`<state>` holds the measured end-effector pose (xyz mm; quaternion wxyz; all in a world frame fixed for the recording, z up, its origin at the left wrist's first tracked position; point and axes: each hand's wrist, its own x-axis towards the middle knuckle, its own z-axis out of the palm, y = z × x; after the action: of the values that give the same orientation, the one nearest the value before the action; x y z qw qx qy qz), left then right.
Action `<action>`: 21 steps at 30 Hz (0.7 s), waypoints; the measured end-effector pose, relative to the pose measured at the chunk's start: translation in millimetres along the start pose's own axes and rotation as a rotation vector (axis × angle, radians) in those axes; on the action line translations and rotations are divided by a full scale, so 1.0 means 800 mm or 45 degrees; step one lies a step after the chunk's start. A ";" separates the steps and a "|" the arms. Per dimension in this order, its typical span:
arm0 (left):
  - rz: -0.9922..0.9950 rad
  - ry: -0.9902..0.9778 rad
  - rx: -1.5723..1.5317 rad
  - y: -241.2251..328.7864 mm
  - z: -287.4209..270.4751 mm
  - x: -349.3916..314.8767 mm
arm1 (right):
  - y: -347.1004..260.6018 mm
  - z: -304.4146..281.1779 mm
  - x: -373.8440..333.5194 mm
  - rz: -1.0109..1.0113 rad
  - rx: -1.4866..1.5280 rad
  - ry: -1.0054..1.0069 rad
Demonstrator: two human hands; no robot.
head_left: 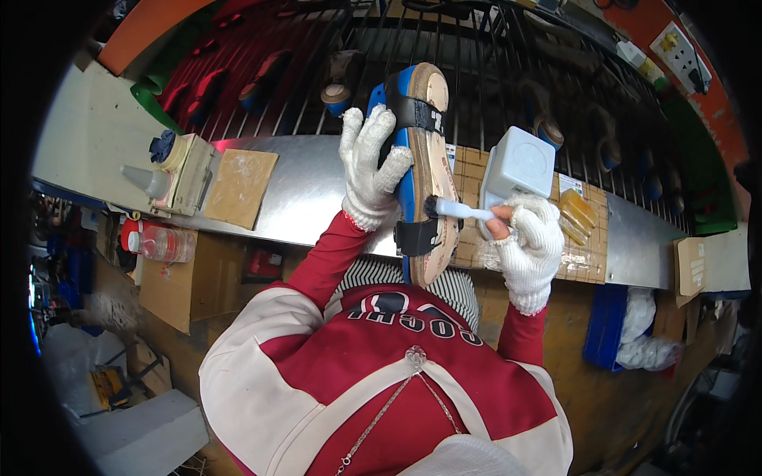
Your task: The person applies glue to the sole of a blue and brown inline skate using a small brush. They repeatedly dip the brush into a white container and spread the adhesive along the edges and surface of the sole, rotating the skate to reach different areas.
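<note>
A sandal with black straps, a tan sole and a brown edge is fitted on a blue shoe form, its length running away from me. My left hand, in a white knitted glove, grips it from the left, the thumb against the blue form; some fingers are partly hidden behind it. My right hand, also gloved but with bare fingertips showing, pinches the handle of a small white brush. Its dark bristles meet the sandal's side near the lower strap. Just beyond the right hand stands a pale grey-white plastic container.
Cardboard covers part of the metal ledge, with a yellowish block on it. A tan square board lies left. Beyond the ledge, a rack of metal bars carries several sandals. A plastic bottle lies on a box at left.
</note>
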<state>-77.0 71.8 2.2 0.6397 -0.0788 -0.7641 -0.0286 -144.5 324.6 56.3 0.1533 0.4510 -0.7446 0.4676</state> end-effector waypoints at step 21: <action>-0.155 -0.179 0.096 -0.001 0.001 -0.013 | -0.018 0.011 -0.049 0.721 0.703 -0.082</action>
<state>-76.2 70.0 -8.2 0.5840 -0.0099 -0.8110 -0.0331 -109.8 335.8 34.5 -0.1322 0.2663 -0.6903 0.6597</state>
